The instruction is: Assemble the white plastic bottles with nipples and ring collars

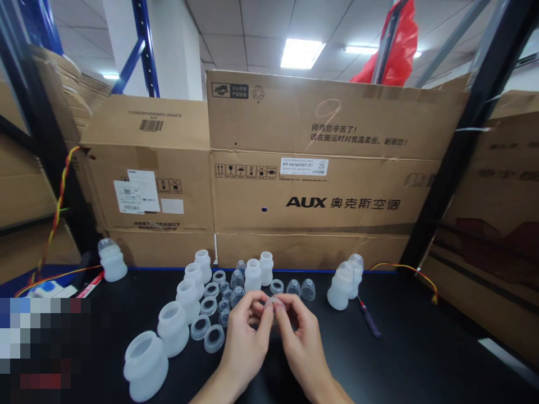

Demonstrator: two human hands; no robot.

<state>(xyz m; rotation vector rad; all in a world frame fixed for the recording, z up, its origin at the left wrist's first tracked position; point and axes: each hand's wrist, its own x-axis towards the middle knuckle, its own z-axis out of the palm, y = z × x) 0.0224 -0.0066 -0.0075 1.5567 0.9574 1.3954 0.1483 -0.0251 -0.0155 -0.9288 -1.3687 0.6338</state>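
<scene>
My left hand [247,336] and my right hand [302,336] meet in front of me, thumbs and fingers pinched together on one small clear piece [275,301]. The fingers cover most of it, so I cannot tell its exact kind. Left of my hands stand several white open-necked baby bottles [173,328] in a slanting row. Beside them lie several translucent collar rings [214,338] and clear silicone teats [224,306]. Just beyond my fingers are two more open bottles [253,275], a ring [277,286] and two clear dome caps [307,289].
Two capped bottles [340,286] stand to the right, near a dark-handled screwdriver [370,321]. Another capped bottle [112,261] is at the back left. Cardboard [337,224] walls off the far side of the black table [404,359], between dark rack posts [458,140].
</scene>
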